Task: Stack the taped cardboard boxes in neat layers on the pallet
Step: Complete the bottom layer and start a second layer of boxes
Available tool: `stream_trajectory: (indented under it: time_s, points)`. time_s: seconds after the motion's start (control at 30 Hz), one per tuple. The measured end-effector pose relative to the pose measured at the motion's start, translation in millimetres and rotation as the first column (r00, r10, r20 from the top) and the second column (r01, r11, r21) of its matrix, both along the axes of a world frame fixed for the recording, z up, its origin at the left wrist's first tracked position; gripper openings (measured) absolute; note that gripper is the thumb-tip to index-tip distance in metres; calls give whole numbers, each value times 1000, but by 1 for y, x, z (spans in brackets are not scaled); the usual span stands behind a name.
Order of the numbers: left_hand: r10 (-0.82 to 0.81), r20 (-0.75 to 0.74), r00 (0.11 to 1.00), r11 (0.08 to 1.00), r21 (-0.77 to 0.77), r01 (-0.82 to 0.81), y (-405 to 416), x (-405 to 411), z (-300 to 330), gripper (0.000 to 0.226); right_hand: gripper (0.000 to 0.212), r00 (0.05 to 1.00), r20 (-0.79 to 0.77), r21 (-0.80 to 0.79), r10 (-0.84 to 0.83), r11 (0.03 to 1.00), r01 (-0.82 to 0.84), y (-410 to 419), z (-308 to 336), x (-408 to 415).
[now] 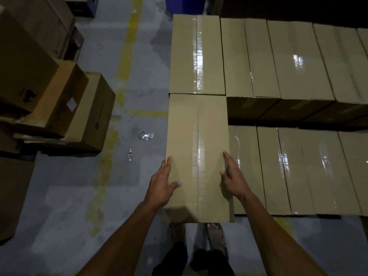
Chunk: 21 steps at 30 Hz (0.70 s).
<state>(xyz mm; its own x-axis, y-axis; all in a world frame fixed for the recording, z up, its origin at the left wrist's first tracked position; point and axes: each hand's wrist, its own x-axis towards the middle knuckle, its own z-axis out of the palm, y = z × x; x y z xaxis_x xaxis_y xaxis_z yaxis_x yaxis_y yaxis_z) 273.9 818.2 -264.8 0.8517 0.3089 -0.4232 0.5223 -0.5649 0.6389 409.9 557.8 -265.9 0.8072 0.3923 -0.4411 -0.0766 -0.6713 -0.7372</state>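
The box in hand (197, 156) is the landmark: it sits at the near left corner of the stack, taped seam running away from you, its far end butted against the upper-layer box (197, 54) beyond it, so the two seams line up. Its top looks level w/ that box, so it's prob. starting the near row of the upper layer, resting on the lower boxes (298, 170) that show to its right, one level down. Your left hand (162, 188) lies flat along the box's left edge, fingers straight, thumb on the top face; your right hand (232, 176) presses the right edge the same way. Neither grip is curled round anything; both are open palms squeezing the box from its sides, which looks like squaring it up rather than lifting. Beyond-right of the box, more upper-layer boxes (288, 60) run in a row, seams parallel, which gives you the pattern to copy. Pallet itself isn't visible under the load. Left of the box, on the floor (79, 186): a crumpled bit of foil or plastic (145, 135), some small shiny bits, faded yellow line, and further left a pile of darker cartons (69, 110), one open.
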Motion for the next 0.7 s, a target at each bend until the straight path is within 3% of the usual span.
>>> stream_trajectory:
  time_s: [0.3, 0.53, 0.7]
  points:
    - [-48, -44, 998, 997, 58, 50, -5, 0, -2, 107, 77, 996, 33, -52, 80, 996, -78, -4, -2, 5]
    - [-77, -178, 981, 993, 79, 92, -8, 12, 27, 102, 69, 995, 0, -204, 96, 974, -94, 0, 16, -3]
    - [-43, -75, 996, 993, 106, 51, -24, 35, 84, 82, 61, 999, 33, -173, 25, 985, -19, -27, 58, -16]
